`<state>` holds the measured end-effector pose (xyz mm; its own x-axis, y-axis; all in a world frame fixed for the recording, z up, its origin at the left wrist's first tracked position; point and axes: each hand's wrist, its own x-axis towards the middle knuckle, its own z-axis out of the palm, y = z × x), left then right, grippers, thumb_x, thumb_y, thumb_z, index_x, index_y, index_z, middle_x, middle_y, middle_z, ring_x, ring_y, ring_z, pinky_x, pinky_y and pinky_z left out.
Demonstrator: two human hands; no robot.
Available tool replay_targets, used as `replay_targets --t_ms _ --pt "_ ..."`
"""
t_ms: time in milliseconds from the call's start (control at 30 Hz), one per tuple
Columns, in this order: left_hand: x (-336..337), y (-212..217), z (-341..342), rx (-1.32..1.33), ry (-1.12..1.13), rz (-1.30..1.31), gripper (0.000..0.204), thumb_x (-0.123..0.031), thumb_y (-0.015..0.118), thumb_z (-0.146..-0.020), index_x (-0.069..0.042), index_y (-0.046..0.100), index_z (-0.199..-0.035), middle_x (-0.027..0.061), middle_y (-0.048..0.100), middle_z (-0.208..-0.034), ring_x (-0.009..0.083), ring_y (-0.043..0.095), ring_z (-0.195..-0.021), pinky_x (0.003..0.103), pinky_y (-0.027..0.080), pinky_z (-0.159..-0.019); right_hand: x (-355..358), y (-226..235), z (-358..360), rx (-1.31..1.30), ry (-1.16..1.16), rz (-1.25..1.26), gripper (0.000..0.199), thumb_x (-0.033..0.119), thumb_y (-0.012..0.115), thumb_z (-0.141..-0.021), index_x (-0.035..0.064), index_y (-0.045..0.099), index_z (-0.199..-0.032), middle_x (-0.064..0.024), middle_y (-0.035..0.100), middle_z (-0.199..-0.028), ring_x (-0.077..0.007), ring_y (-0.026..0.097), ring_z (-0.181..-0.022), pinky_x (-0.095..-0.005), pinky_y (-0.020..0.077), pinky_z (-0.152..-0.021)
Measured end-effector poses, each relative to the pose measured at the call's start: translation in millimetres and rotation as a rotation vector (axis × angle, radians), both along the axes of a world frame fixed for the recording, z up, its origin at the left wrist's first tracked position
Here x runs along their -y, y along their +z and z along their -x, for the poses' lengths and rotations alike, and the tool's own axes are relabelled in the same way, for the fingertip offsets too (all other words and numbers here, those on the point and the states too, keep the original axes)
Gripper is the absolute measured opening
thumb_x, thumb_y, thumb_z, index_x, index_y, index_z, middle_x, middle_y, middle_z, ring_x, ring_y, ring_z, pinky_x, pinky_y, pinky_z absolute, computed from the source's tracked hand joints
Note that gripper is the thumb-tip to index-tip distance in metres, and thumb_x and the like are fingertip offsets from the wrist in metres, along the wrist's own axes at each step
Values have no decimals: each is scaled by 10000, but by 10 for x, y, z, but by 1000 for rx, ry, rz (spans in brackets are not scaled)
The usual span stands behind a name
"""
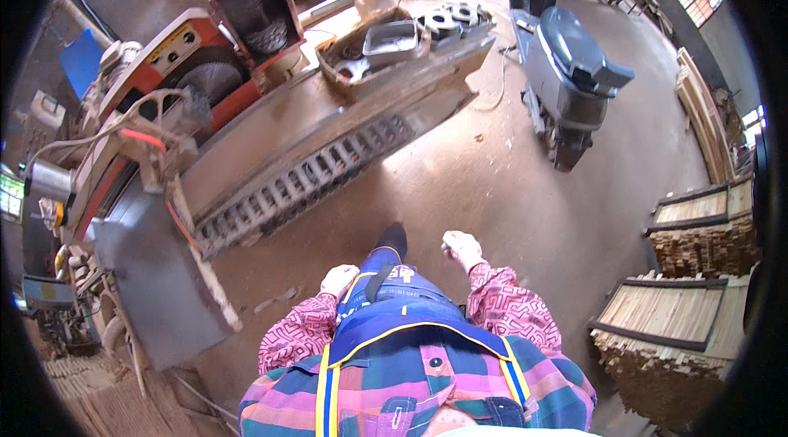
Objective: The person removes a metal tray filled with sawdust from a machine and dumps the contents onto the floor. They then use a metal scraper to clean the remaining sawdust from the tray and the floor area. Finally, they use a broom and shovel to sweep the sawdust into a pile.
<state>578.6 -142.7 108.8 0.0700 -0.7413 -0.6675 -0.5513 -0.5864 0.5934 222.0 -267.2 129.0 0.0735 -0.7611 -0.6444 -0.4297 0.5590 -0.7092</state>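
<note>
I stand on a dusty brown workshop floor [492, 191], looking down at my blue apron and pink patterned sleeves. My left hand [337, 279] hangs beside my left thigh, fingers curled into a loose fist with nothing in it. My right hand [461, 247] is out in front of my right side, also closed and holding nothing. One dark shoe [392, 238] steps forward between the hands. The nearest thing to my left hand is the grey metal side of a large sawing machine [164, 273].
The long machine [312, 141] with a red housing, a circular saw blade [209, 80] and a slatted conveyor runs along my left. A dark grey machine [570, 68] stands ahead right. Stacks of thin wooden strips [673, 314] fill racks at right.
</note>
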Motion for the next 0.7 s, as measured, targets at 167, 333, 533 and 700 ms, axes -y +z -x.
replay_targets --t_ms 167,333,533,700 --pt "1735 357 26 -23 -106 167 385 -342 490 -907 -59 696 -1070 163 690 -1057 321 635 -1036 392 480 -911 1288 286 86 -202 259 102 299 339 586 -924 54 676 -923 -28 656 -761 -116 598 -635 -272 482 -585" --pt "2943 834 62 -244 203 248 405 -379 595 -925 -59 677 -1159 75 703 -1047 146 619 -1008 289 458 -899 2756 875 -130 3 5 25 310 365 602 -932 62 663 -939 -28 656 -794 -132 603 -668 -285 492 -614" --pt "3176 734 139 -172 354 164 410 -372 584 -925 -57 665 -1174 112 693 -1119 216 641 -1042 313 471 -915 4411 920 -750 370 -41 -56 302 398 666 -905 113 567 -892 -35 582 -718 -111 508 -539 -256 409 -486" --pt "2973 396 394 -173 637 99 395 -326 601 -920 -37 664 -1181 114 686 -1159 221 635 -1085 313 464 -960 5462 706 -1219 521 33 -198 315 403 698 -873 128 551 -918 1 454 -637 -96 418 -474 -263 302 -426"
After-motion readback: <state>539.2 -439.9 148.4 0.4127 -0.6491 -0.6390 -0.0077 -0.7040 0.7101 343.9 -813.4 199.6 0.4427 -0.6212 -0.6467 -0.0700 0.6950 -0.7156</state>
